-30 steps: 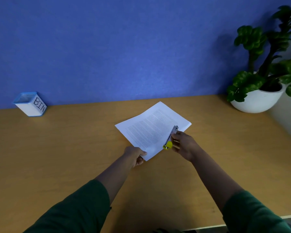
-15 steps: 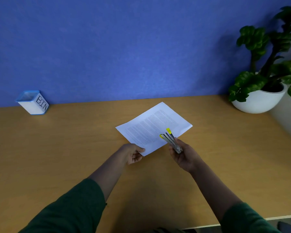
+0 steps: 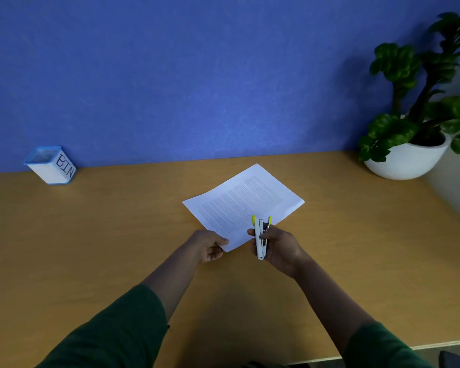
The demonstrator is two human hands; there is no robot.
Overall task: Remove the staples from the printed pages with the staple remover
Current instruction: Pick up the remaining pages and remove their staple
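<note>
My left fingers [image 3: 221, 241] pinch the near corner of the pages [image 3: 243, 204], which lie on the desk [image 3: 91, 248]; my right hand [image 3: 279, 247] is closed around the remover [image 3: 260, 239], tips over the paper. I cannot see the staple. I should press the corner flat and slide the tips low under it.

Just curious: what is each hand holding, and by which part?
The right hand holds the staple remover around its middle. The left hand grips the printed pages by their near corner.
</note>
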